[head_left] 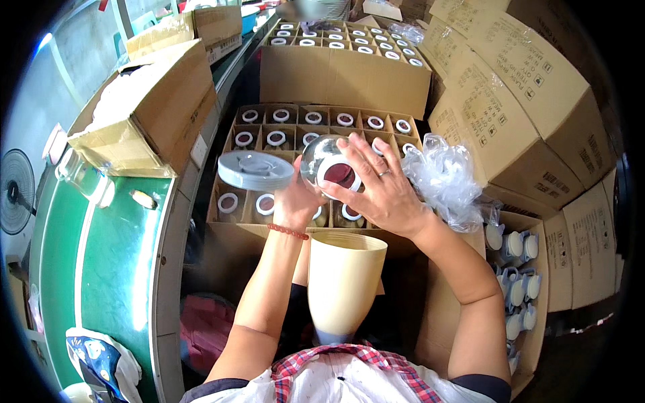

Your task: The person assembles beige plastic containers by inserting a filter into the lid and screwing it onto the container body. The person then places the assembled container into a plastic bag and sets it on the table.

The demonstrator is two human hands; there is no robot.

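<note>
Two hands meet over an open cardboard box [222, 232] of glass jars. The right hand [379, 188] wraps its fingers [363, 149] around a clear glass jar [327, 168], tilted so its mouth faces the camera. The left hand [295, 198] grips a round grey lid [255, 170] just beside the jar. A cream funnel [344, 285] stands below them, and crumpled plastic wrap [443, 178] lies to the right.

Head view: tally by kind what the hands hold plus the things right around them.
Glass jar, in right hand: 1
Grey lid, in left hand: 1
Divided cartons of jars: 2, near carton and far carton
Cream cone: 1
Clear plastic bag: 1
Total: 6
</note>
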